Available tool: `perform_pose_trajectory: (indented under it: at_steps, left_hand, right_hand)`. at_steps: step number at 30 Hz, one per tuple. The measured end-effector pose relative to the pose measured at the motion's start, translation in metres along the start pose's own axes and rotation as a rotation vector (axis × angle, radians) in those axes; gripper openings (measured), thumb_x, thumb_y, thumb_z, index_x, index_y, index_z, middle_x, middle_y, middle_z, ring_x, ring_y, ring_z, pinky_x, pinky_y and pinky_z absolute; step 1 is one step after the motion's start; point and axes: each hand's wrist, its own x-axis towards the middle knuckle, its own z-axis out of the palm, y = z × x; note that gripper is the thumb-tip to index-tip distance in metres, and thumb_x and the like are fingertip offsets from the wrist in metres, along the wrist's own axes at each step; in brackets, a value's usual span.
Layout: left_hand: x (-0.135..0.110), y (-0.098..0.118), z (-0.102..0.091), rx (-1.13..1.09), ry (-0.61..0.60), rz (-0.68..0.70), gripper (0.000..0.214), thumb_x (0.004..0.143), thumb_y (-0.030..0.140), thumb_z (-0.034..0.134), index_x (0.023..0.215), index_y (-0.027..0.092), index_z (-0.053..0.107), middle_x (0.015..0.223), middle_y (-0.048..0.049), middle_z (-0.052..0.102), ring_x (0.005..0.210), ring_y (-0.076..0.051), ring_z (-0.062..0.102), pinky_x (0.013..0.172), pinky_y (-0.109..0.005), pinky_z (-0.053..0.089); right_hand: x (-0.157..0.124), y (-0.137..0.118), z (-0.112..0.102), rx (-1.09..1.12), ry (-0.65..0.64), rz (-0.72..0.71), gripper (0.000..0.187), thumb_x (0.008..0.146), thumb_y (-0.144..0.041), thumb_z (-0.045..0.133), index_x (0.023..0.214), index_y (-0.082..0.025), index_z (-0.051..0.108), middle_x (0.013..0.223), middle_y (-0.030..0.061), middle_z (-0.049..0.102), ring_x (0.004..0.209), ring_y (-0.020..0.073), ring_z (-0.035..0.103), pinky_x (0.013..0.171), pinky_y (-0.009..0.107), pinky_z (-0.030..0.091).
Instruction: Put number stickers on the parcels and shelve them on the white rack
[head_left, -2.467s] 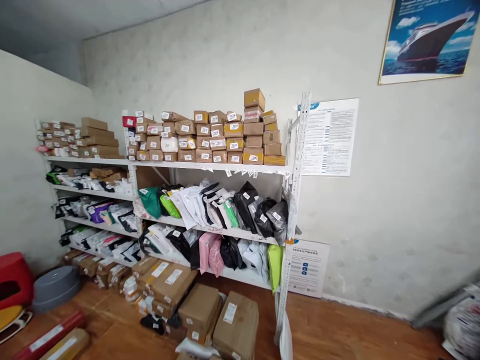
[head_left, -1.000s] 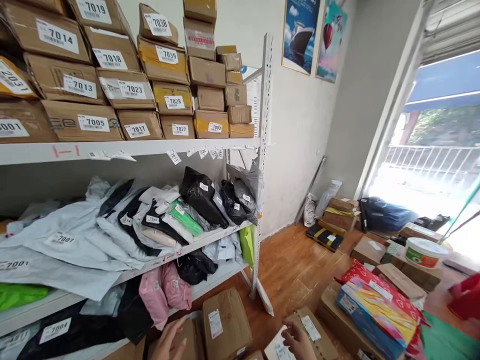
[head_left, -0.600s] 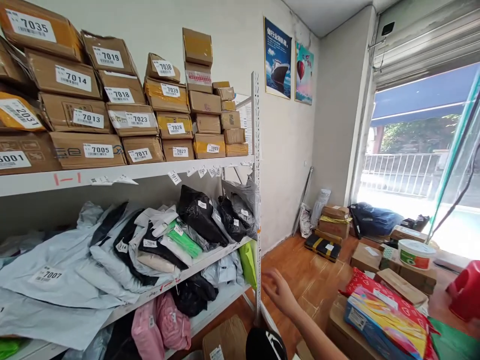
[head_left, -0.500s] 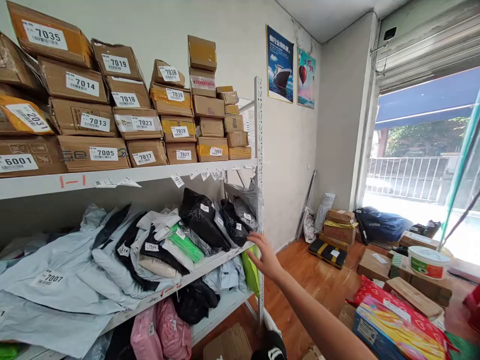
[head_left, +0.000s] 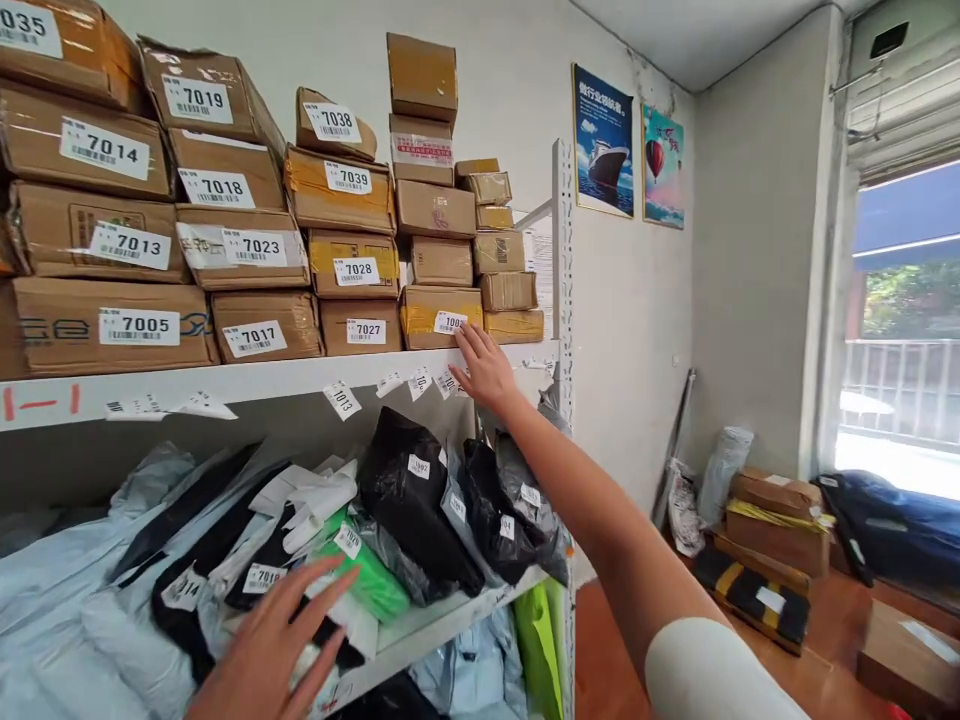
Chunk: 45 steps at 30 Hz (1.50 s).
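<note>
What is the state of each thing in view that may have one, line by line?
Left hand: open, holding nothing visible
Right hand: open, at the yellow-taped box; contact unclear
Yellow-taped box: label partly covered
Box 7005: bottom of its stack
Black package: bound with yellow tape
Roller shutter: raised
Ship poster: hung

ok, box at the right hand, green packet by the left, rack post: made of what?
Box: likely cardboard, brown under shiny yellowish tape. Green packet: probably thin plastic; glossy, wrinkled. Rack post: looks like metal with punched holes, white finish; paint or powder coat, can't tell.
</note>
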Motion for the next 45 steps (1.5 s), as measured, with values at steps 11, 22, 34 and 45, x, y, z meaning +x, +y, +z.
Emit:
perform_pose_trajectory:
  at_steps: [11,22,34,45]
  left_hand:
    - [0.387,0.007,0.028,0.486,0.239,0.151,0.061,0.101,0.043,0.044,0.152,0.009,0.039,0.159,-0.0141,0.040,0.144,-0.031,0.040,0.119,-0.053,0.033]
    - [0.337,0.023,0.013,0.724,0.331,0.023,0.047,0.097,0.043,0.048,0.125,0.010,0.067,0.141,-0.0194,0.057,0.136,-0.037,0.047,0.115,-0.061,0.033]
    - [0.145,-0.071,-0.068,0.680,0.435,-0.464,0.048,0.091,0.023,0.054,0.138,0.015,0.053,0.141,-0.0147,0.055,0.127,-0.033,0.048,0.107,-0.050,0.042]
    - [0.108,-0.110,-0.073,0.642,0.235,-0.410,0.042,0.090,0.017,0.052,0.130,0.019,0.062,0.132,-0.0149,0.054,0.124,-0.032,0.050,0.105,-0.051,0.044]
  right_hand:
    - [0.012,0.100,0.041,0.105,0.316,-0.529,0.043,0.098,-0.029,0.048,0.134,-0.009,0.060,0.139,0.0160,0.062,0.129,0.0323,0.052,0.107,0.049,0.051]
    - [0.023,0.090,0.045,0.233,0.338,-0.515,0.046,0.099,-0.038,0.051,0.134,-0.009,0.061,0.140,0.0160,0.062,0.133,0.0333,0.054,0.115,0.054,0.042]
    - [-0.014,-0.001,-0.003,0.492,0.495,-0.468,0.012,0.091,-0.021,0.062,0.102,-0.019,0.066,0.090,0.0063,0.073,0.082,0.0214,0.065,0.072,0.035,0.054]
    - [-0.031,-0.173,0.028,0.773,0.154,-0.492,0.013,0.087,-0.025,0.062,0.097,-0.019,0.068,0.101,0.0067,0.070,0.088,0.0225,0.064,0.073,0.035,0.056]
